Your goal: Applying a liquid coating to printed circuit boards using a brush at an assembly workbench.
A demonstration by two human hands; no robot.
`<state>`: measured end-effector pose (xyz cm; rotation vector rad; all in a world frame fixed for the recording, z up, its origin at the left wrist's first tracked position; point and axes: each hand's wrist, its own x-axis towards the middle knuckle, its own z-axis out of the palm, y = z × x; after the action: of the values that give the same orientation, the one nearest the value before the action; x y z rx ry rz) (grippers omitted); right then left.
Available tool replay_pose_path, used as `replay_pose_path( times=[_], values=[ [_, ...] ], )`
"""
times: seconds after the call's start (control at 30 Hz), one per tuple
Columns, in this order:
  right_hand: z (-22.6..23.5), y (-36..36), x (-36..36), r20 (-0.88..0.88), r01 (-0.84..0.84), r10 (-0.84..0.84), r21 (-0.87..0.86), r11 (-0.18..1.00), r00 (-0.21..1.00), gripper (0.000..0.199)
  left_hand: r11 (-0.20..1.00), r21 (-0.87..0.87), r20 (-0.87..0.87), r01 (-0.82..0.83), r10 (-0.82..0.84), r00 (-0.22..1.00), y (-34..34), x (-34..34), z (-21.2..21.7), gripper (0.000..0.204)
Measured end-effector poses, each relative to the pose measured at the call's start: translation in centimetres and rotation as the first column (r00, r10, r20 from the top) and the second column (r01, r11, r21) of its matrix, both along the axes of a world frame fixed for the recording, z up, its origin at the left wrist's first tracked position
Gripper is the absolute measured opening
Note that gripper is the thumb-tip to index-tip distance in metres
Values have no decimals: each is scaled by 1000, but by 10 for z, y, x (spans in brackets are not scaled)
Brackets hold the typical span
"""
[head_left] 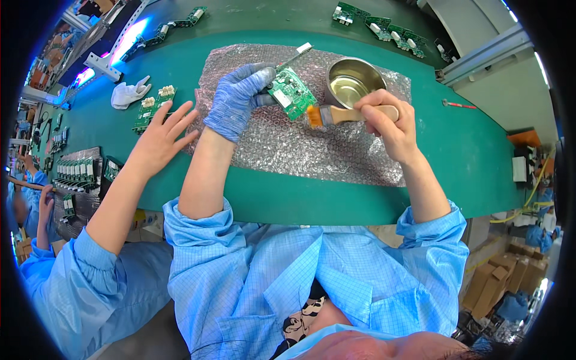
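Note:
My left hand (240,99), in a blue-grey knit glove, is closed on the left edge of a green circuit board (293,96). The board is held tilted above a sheet of bubble wrap (264,147). Bare, my right hand (389,120) grips the wooden handle of a flat brush (345,114). The brush's orange-brown bristles are at the board's lower right corner; whether they touch it I cannot tell. Just beyond my right hand stands a round metal bowl (355,82) on the bubble wrap, with a shallow yellowish liquid in it.
A co-worker's open hand (161,141) reaches in from the left, near another circuit board (153,109) and a crumpled white glove (130,93). Several boards (396,36) line the far dark strip. A red-handled tool (459,104) lies at the right on the green table (468,156).

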<state>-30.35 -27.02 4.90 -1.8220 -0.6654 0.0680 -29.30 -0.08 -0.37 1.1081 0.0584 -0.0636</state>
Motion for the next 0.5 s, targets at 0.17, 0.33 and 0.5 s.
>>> replay_pose_path(
  times=[0.17,0.33,0.5],
  values=[
    [6,16,9,88,-3,-8,125,992,996,13,998,57,3,0,0,1000,-4,-3,4,26],
    [2,38,21,240,-40,39,-2,999,970,15,996,91,-5,7,-6,1000,-7,-4,5,25],
    [-3,39,21,283,-86,121,-135,987,951,13,998,55,18,-3,2,1000,-6,-6,5,24]
  ],
)
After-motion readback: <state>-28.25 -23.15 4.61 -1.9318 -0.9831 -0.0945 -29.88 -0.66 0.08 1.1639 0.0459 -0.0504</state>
